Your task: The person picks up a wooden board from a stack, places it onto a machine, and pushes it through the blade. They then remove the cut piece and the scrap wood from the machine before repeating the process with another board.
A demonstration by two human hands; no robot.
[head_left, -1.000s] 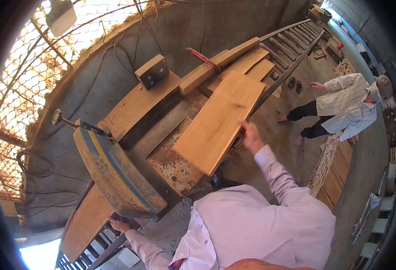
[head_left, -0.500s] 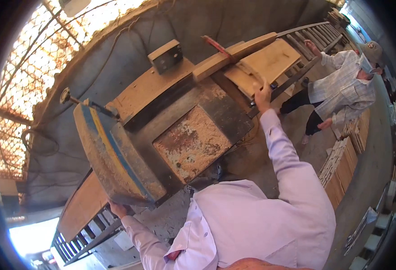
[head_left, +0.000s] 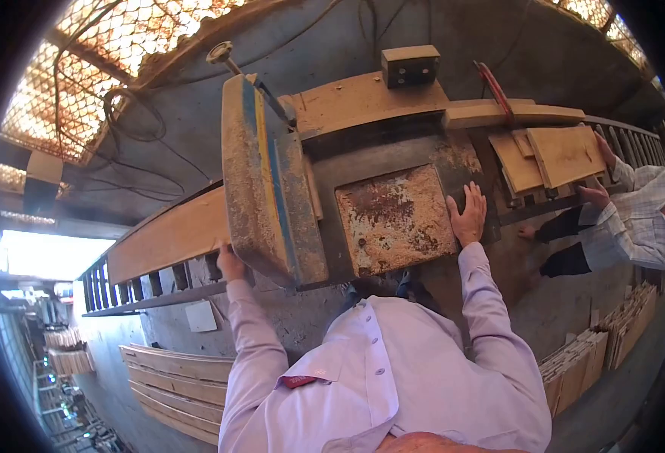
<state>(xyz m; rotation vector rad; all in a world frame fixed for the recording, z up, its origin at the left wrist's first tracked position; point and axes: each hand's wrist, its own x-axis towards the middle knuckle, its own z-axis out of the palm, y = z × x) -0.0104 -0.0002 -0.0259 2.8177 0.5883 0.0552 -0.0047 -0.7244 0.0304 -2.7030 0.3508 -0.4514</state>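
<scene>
My left hand [head_left: 231, 264] is at the near edge of a long wooden board [head_left: 170, 232], left of the machine's head, with its fingers closed on that edge, partly hidden. My right hand [head_left: 468, 217] lies flat with fingers apart on the dark machine bed [head_left: 393, 157], beside a recessed panel [head_left: 397, 223] covered in sawdust. Between my hands stands the dusty machine housing [head_left: 261, 181], with blue and yellow stripes and a handwheel [head_left: 219, 52] behind it.
At right, another person [head_left: 634, 215] holds a wooden board [head_left: 566, 155] on the roller rack, beside a second board [head_left: 515, 164]. A red clamp [head_left: 495, 90] grips the wooden fence [head_left: 514, 113]. Stacked planks [head_left: 174, 385] lie left; more stacks [head_left: 574, 370] stand right.
My view has turned left and levelled. My right hand has left the board at right and moved onto the machine bed. The other person has come to the rack and taken hold of a board.
</scene>
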